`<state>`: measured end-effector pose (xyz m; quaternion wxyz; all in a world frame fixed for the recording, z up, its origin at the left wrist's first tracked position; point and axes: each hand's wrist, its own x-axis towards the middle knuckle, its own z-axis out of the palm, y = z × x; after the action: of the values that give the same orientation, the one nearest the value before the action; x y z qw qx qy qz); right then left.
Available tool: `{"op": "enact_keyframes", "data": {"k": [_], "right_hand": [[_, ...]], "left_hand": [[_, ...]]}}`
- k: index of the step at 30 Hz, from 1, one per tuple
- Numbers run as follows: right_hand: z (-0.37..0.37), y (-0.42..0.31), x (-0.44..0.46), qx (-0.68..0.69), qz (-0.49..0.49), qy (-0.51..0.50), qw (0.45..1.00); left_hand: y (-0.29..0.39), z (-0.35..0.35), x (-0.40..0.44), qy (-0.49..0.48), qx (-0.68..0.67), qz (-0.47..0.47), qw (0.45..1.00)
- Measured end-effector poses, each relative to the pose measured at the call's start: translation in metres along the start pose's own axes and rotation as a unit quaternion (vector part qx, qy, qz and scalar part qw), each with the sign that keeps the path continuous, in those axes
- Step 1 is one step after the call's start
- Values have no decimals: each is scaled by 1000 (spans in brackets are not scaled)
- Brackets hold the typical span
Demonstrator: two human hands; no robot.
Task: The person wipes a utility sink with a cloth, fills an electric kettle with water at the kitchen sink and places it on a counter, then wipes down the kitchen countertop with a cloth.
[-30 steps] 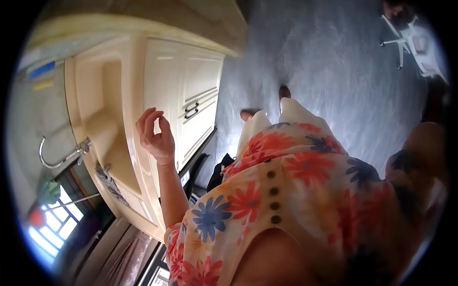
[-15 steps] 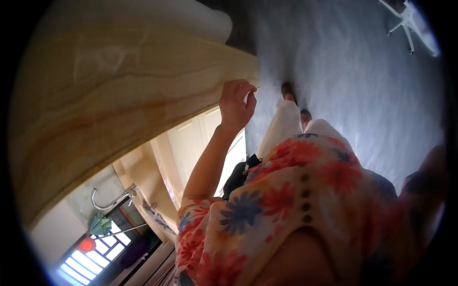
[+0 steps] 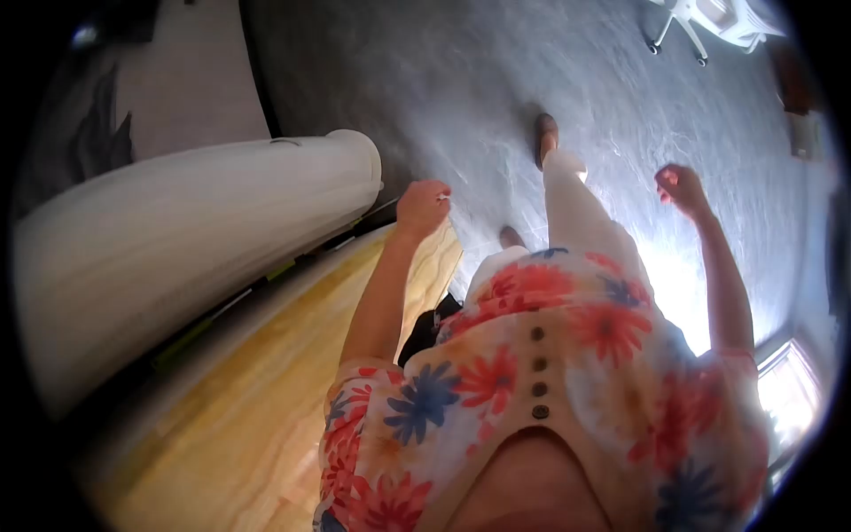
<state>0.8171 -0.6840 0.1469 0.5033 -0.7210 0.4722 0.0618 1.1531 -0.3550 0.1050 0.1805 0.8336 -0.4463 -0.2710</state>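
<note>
White trousers (image 3: 572, 199) and seemingly brown shoes (image 3: 542, 133) go with a red and blue flowered top (image 3: 505, 377).

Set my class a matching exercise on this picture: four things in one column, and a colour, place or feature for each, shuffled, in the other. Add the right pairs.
Things:
1. Left hand
2. Chair
3. Shirt
4. Floor

Descriptions:
A. Grey
B. Red and blue flowers, buttons down the front
C. Seen near the corner of the counter
D. White, on wheels

Pairs: 1-C, 2-D, 3-B, 4-A
</note>
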Motion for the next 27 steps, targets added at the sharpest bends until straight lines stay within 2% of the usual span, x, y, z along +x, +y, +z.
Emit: {"op": "enact_keyframes", "data": {"k": [2,3,4,5,7,9,10,11,13,16,19,21,23,25,27], "right_hand": [[-7,46,37,-99,89,-30,991],[-14,69,57,-116,96,-70,986],[-22,71,60,-104,171,-75,977],[-22,59,67,-100,230,-101,963],[-49,38,71,-117,268,-108,950],[-61,-4,136,-128,270,-129,945],[-60,-29,169,-117,262,-101,953],[-79,-30,202,-90,258,-86,958],[-82,-72,259,-46,237,-48,969],[-80,-137,347,-23,169,-18,985],[-44,-224,397,-1,114,-32,993],[-23,-256,417,9,126,-59,990],[-12,-253,445,23,166,-73,983],[14,-285,442,7,184,-68,981],[31,-284,445,32,199,-73,977]], "left_hand": [[-35,-7,36,-9,6,-70,997],[-52,-12,56,-15,10,-102,995],[-61,-15,55,-18,-1,-157,987],[-83,-27,57,-17,-18,-207,978],[-100,-20,51,-78,0,-275,958],[-123,-57,76,-80,-6,-322,943],[-138,-73,89,-80,-9,-346,935],[-122,-71,99,-57,-26,-355,933],[-130,-97,115,-17,-66,-359,931],[-162,-111,158,-41,-73,-382,920],[-223,-155,198,-86,-60,-371,923],[-264,-186,234,-102,-60,-364,924],[-295,-221,289,-90,9,-285,954],[-308,-275,341,-81,38,-273,958],[-327,-312,395,-66,30,-277,958]]}}
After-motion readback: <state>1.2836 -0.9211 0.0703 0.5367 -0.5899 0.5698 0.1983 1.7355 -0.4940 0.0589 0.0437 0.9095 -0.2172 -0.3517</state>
